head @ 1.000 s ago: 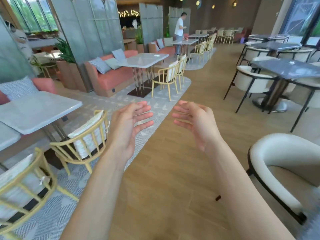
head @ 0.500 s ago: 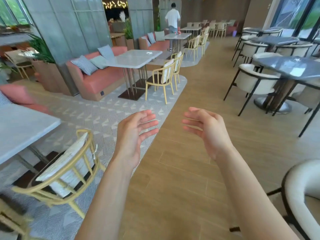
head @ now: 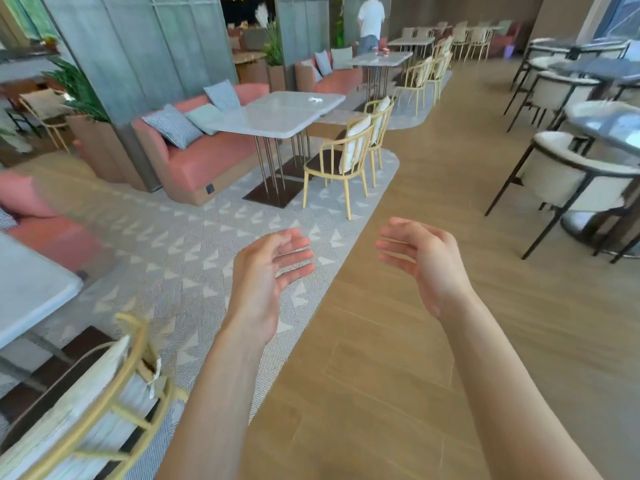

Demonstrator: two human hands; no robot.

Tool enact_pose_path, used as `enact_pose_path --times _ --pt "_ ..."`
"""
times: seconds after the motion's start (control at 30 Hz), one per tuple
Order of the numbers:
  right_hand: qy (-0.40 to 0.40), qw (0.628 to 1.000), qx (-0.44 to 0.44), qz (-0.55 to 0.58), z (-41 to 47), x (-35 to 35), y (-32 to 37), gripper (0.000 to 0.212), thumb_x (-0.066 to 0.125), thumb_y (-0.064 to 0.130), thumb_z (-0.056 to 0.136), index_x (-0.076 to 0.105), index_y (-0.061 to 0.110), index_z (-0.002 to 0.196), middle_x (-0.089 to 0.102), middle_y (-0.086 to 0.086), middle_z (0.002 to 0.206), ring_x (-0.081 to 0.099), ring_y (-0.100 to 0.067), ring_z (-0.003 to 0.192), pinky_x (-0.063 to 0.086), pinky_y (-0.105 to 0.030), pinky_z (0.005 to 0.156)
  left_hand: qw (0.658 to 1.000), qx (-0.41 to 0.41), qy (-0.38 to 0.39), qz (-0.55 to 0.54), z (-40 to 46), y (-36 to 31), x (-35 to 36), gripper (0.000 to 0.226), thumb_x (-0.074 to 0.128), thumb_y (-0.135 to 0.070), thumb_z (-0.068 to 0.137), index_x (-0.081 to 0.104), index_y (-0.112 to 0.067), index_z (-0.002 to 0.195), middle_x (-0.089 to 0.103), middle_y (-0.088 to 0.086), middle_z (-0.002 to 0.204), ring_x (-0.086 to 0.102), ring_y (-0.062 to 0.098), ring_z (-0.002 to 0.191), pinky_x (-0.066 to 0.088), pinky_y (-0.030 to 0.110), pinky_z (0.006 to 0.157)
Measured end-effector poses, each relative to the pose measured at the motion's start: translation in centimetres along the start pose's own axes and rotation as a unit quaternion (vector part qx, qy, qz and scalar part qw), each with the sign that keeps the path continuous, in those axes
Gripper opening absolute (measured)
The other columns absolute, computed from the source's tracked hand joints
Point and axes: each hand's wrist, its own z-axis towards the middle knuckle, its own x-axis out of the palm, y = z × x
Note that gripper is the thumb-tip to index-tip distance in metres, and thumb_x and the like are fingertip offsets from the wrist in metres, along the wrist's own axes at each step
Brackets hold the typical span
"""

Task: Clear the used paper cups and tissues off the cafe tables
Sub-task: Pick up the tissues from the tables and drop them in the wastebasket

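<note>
1. Your left hand (head: 268, 271) and right hand (head: 420, 268) are both out in front, palms facing each other, fingers loosely curved. Both empty, nothing held.
2. Change vs. a second ago: you've walked forward along the aisle. The near table (head: 31, 289) has slid to the left edge, and the marble table (head: 277, 112) by the pink sofa (head: 207, 157) is closer and larger.
3. Task thing: a crumpled white tissue (head: 316, 99) now shows on that marble table, near its far right corner. Well apart from both hands.
4. Farther back, red paper cups (head: 380, 50) sit on the next table (head: 381, 58), beside a person in a white shirt (head: 370, 19). Small; count unclear.
5. Meaning: you're in transit, nothing collected at this moment. Likely next stop is the marble table; go round the yellow chairs (head: 346, 157) to reach the tissue.
6. Dark tables (head: 609, 123) on the right: nothing to collect visible there, blurred.
</note>
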Motion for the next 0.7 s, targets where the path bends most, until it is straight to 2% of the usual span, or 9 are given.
enact_pose_path --times 0.1,0.37,0.57,0.7 --pt "0.006 1.0 0.001 -0.002 6.3 0.6 0.7 0.021 0.051 0.01 0.098 0.07 0.006 0.107 0.076 -0.009 0.101 0.074 -0.025 0.094 0.062 -0.037 0.084 1.0 -0.002 -0.013 -0.006 6.2 -0.3 2.2 0.021 0.057 -0.015 0.097 0.073 -0.005 0.104 0.076 0.014 0.103 0.074 0.025 0.093 0.061 0.041 0.086" --pt "-0.025 0.999 0.014 -0.035 24.6 0.9 -0.4 0.02 0.054 0.011 0.099 0.071 0.006 0.107 0.076 -0.013 0.105 0.073 -0.031 0.1 0.06 -0.044 0.091 1.0 -0.018 0.002 -0.008 24.7 2.7 8.9 0.019 0.057 -0.013 0.097 0.073 -0.005 0.102 0.075 0.016 0.103 0.073 0.026 0.092 0.061 0.042 0.086" --pt "-0.053 0.996 -0.003 -0.064 41.1 2.1 2.8 0.015 0.058 0.013 0.095 0.073 0.011 0.094 0.075 -0.014 0.102 0.073 -0.031 0.096 0.059 -0.046 0.093 0.997 -0.03 0.075 -0.016 42.5 2.9 17.8 0.018 0.056 -0.013 0.097 0.072 -0.008 0.096 0.074 0.011 0.093 0.072 0.023 0.088 0.058 0.043 0.086" --pt "-0.076 0.995 -0.012 -0.063 50.5 1.7 5.2 0.016 0.057 0.012 0.095 0.073 0.013 0.093 0.077 -0.007 0.094 0.073 -0.024 0.091 0.06 -0.044 0.092 0.992 -0.032 0.119 -0.021 52.2 2.0 24.7 0.015 0.059 -0.013 0.095 0.073 -0.007 0.096 0.074 0.012 0.092 0.071 0.022 0.087 0.06 0.039 0.081"
